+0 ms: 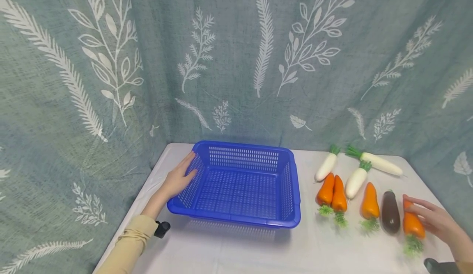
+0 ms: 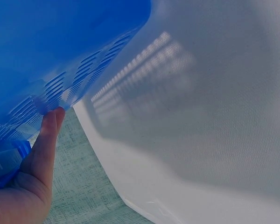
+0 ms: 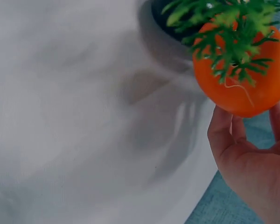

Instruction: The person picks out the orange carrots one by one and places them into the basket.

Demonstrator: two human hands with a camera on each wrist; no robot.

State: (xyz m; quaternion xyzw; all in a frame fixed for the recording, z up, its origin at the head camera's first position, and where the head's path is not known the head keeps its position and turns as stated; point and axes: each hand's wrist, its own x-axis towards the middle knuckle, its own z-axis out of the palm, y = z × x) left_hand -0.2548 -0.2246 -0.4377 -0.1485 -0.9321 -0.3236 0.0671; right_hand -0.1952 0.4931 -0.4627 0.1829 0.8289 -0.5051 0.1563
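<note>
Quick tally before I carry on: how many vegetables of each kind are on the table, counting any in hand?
Orange carrots: 4, one of them held by the right hand
White radishes: 3
Dark eggplant: 1
Total: 8

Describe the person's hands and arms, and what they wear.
Left hand: bare, with a creased beige sleeve and a small black device near the wrist. Right hand: bare, with a dark wrist device and a sliver of tan sleeve at the frame's edge.
</note>
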